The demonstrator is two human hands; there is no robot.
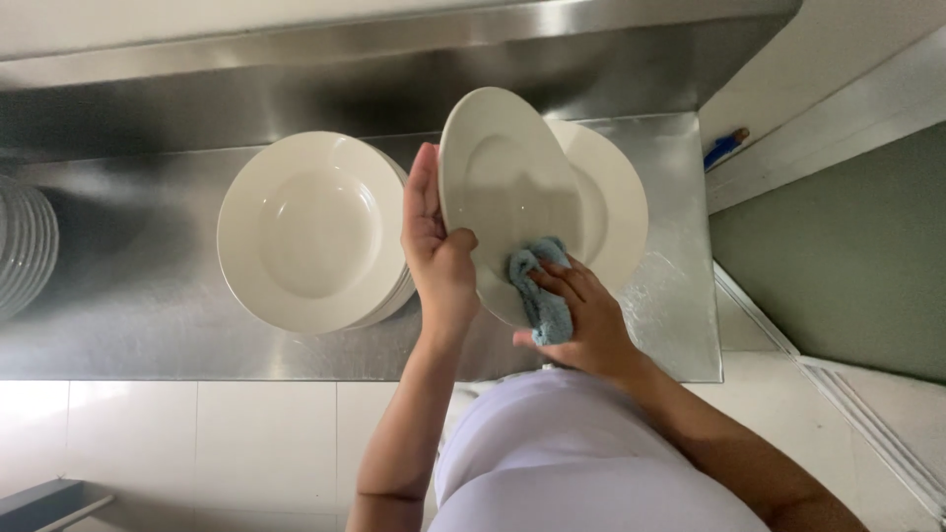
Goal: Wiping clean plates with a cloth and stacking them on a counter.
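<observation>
My left hand [437, 251] grips the left rim of a cream deep plate [503, 182], holding it tilted up above the steel counter. My right hand [581, 320] presses a small blue cloth [542, 296] against the plate's lower face. Behind the held plate lies another cream plate [616, 197] on the counter, partly hidden. A stack of cream deep plates [310, 232] sits to the left of my left hand.
The steel counter [128, 296] has a raised steel back wall. More stacked plates [25, 246] show at the far left edge. A blue-handled tool [724, 148] lies on the ledge at right. White tiles front the counter below.
</observation>
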